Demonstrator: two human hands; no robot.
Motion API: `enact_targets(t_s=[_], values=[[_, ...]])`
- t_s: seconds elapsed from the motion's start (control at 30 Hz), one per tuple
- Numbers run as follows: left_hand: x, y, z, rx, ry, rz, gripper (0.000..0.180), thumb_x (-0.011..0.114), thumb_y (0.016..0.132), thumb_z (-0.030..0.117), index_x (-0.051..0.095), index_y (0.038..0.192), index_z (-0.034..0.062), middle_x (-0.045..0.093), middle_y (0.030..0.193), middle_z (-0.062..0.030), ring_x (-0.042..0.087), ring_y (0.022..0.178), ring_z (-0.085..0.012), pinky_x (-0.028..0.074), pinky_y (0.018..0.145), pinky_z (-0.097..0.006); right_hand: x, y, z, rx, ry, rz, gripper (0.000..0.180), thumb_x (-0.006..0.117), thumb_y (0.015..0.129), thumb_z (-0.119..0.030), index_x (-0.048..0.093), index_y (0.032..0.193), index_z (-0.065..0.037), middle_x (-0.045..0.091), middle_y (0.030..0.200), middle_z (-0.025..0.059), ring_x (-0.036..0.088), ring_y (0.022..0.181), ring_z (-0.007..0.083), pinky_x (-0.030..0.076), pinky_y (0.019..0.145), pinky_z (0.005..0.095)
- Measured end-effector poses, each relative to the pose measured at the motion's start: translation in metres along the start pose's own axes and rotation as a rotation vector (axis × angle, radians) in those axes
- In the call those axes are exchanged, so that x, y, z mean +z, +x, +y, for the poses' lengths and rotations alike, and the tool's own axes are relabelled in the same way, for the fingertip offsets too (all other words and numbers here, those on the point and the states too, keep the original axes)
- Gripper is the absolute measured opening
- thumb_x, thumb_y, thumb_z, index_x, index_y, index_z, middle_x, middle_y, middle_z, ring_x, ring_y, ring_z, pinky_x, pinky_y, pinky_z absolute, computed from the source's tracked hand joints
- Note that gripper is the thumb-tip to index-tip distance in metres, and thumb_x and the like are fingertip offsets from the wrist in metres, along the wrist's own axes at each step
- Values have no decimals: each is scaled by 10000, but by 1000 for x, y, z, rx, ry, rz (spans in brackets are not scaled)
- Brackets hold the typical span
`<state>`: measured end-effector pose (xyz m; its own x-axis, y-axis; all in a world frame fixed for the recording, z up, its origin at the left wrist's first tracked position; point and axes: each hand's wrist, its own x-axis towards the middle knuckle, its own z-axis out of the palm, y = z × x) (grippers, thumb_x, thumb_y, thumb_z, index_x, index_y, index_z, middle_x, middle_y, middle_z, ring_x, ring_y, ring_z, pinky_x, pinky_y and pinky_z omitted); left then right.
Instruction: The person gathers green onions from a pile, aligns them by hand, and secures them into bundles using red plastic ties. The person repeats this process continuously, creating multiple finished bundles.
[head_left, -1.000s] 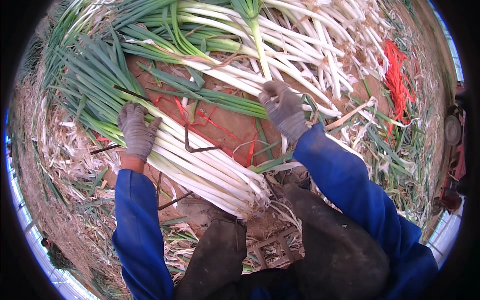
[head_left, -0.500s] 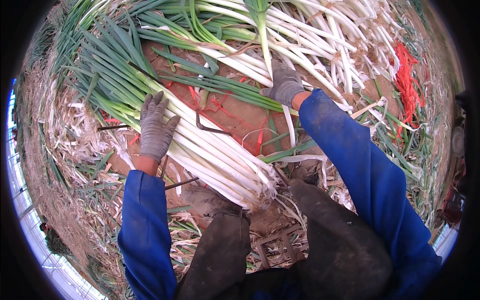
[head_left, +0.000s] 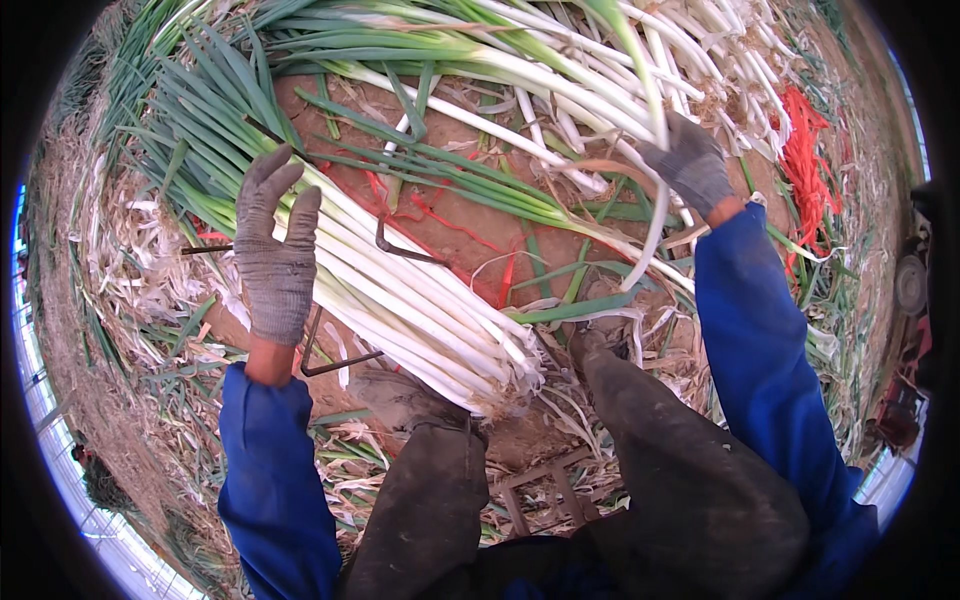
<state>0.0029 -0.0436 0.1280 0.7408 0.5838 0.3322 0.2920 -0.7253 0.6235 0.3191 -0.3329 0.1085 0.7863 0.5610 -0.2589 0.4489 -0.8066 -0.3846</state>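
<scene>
A bundle of long leeks with white stalks and green leaves lies across the brown ground in front of my knees. My left hand, in a grey glove, hovers flat with fingers spread just over the bundle's left side. My right hand, also gloved, is closed around a single leek that arches up from a big pile of leeks at the top. Red strings lie on the ground under the bundle.
A bent dark metal rod frame pokes out beneath the bundle. A heap of red ties lies at the right. Dry leaf trimmings cover the ground on the left. My dark trousers fill the lower middle.
My left hand has lifted off the bundle and opened. My right hand has moved up and right to the pile and closed on one leek.
</scene>
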Motion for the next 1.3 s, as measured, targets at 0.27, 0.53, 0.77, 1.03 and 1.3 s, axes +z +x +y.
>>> enact_targets(t_s=[0.27, 0.53, 0.77, 1.03, 1.3], values=[[62, 9, 106, -527, -815, -576, 334, 658, 920, 289, 655, 1154, 51, 641, 1070, -66, 596, 986, -130, 487, 832, -251, 3, -32, 18, -69, 44, -374, 455, 690, 820, -429, 648, 1001, -14, 666, 807, 167, 667, 751, 263, 522, 689, 391], [133, 29, 81, -1182, -1861, -303, 356, 705, 875, 236, 556, 1131, 38, 605, 1121, -125, 579, 1061, -322, 467, 969, -535, -20, -94, -57, -216, 349, -510, 406, 608, 904, -368, 608, 1147, -42, 663, 791, 139, 671, 748, 277, 521, 674, 384], [170, 26, 65, -1165, -1526, -43, 259, 689, 870, 97, 558, 1081, 24, 601, 1003, -107, 582, 961, -283, 485, 931, -482, -3, -45, 46, -481, 90, 244, 300, 602, 909, -230, 608, 1149, -50, 656, 731, 89, 662, 689, 214, 532, 650, 355], [161, 13, 87, -1170, -1544, -139, 305, 656, 893, 112, 556, 1173, 45, 599, 1033, -78, 595, 988, -276, 491, 933, -500, -19, -34, -30, -538, 345, 43, 287, 561, 943, -241, 616, 1137, -37, 640, 705, 101, 635, 602, 168, 502, 555, 316], [165, 8, 57, -1197, -1651, -96, 293, 676, 878, 121, 567, 1142, 54, 627, 1119, -119, 580, 1093, -315, 417, 1033, -527, 15, -92, 3, -182, 329, -824, 637, 527, 892, -581, 598, 1192, -23, 662, 905, 187, 662, 869, 263, 487, 785, 388]])
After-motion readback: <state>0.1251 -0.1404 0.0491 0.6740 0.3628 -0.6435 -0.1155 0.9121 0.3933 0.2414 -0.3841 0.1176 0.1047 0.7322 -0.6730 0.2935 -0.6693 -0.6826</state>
